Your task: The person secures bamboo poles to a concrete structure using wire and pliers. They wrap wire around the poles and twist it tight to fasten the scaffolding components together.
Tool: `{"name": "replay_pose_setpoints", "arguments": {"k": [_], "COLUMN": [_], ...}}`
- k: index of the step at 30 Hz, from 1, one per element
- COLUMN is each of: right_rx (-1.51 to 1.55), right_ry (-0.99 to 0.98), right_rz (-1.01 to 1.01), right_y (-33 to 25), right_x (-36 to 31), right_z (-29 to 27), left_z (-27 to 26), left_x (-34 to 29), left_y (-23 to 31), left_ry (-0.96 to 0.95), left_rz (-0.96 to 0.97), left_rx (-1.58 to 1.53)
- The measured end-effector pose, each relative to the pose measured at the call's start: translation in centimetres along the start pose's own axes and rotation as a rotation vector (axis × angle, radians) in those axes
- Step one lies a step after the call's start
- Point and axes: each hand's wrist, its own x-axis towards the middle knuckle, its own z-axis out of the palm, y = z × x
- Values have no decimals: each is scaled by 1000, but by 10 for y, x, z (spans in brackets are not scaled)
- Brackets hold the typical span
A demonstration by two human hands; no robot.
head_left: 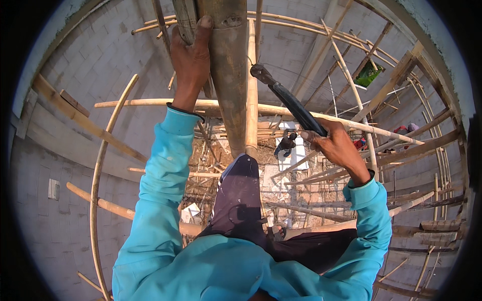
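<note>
My left hand (pixel 193 60) is closed round a wooden post (pixel 185 17) at the top. Its thumb lies against the thick brown pole (pixel 228 75) beside it; the other fingers are mostly hidden behind the wood. In my right hand (pixel 334 143) are long black-handled pincers (pixel 293 105), pointing up and left. Their dark head (pixel 261 73) is just right of a thin bamboo pole (pixel 251 90), with a bit of thin wire near it. I cannot tell whether the jaws touch anything. My knee in dark trousers (pixel 238 185) is at the thick pole's lower end.
Bamboo scaffolding surrounds me, with a long horizontal pole (pixel 281 109) crossing below my hands. Grey block walls (pixel 65 145) curve round. Far below lies littered ground with a white panel (pixel 292 153) and a person (pixel 286 143). Another person in red (pixel 401 131) is at right.
</note>
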Motion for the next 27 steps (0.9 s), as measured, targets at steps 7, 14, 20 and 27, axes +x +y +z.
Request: {"name": "replay_pose_setpoints", "arguments": {"k": [7,14,20,27], "right_rx": [-38,352,85,-150], "right_ry": [-148,157,-209,-424], "right_rz": [-46,201,324,-78], "right_y": [12,37,41,117], "right_x": [-1,-17,-137,-276], "right_z": [11,0,33,244], "left_z": [0,6,2,3], "left_x": [4,2,5,0], "left_y": [4,-5,-5,-3], "left_ry": [-21,-8,10,41], "left_rz": [72,-12,82,6], "left_rx": [-46,35,83,86]}}
